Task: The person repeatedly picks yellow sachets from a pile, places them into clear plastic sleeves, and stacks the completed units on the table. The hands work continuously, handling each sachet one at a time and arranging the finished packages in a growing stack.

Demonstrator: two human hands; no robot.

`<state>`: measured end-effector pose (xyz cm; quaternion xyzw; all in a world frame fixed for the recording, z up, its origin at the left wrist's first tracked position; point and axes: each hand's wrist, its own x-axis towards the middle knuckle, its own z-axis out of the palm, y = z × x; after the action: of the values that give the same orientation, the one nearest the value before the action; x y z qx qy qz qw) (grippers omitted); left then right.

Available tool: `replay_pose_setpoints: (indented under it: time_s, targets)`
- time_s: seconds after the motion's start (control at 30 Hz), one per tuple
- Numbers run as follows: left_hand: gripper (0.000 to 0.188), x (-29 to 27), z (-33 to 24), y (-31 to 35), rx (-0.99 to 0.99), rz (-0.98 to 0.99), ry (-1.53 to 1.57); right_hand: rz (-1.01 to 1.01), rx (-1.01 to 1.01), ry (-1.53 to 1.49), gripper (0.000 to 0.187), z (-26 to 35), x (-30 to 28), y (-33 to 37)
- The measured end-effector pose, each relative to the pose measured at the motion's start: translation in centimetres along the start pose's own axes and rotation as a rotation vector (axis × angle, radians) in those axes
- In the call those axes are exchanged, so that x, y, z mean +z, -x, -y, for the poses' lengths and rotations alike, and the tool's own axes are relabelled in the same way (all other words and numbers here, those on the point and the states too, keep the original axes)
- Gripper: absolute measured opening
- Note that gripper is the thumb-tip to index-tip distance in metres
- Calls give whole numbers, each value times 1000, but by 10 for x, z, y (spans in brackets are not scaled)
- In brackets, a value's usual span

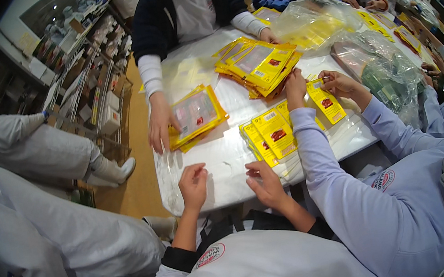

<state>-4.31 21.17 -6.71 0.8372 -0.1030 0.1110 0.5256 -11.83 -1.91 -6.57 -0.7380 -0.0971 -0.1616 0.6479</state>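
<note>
My left hand hovers at the near edge of the white table, fingers loosely bent and holding nothing. A hand's width to the right, my right hand is likewise empty, with thumb and fingers apart. Closest to it lies a row of overlapping yellow cards with a red food picture. Beyond my left hand is a small stack of yellow-edged clear pouches, touched by the hand of a person across the table. A bigger pile of such pouches sits mid-table.
At my right, a co-worker in a pale sleeve reaches over the cards and holds a yellow card. Clear plastic bags lie at the right. Loaded wire shelving and people in white coveralls stand on the left.
</note>
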Motion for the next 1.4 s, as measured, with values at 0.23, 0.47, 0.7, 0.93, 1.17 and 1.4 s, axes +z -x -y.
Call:
replay_pose_setpoints:
  time_s: [0.23,0.47,0.7,0.93,1.17,1.4]
  targets:
    - [48,-45,54,-105,-272,-371,-58,-117,-54,178,46,3,31,-101]
    - [78,-3,29,-148,-354,-147,-300,10,240,786,70,-64,54,-187]
    - [92,-13,20,-129,-268,-74,-407,51,325,542,75,-42,65,-227]
    - [55,-81,37,-167,-197,97,487,495,23,553,73,26,69,-266]
    - [40,-6,64,-166,-519,-661,974,52,-394,623,73,-14,109,-226]
    - [63,-16,37,-122,-312,-752,502,409,-137,1029,48,-62,115,-168]
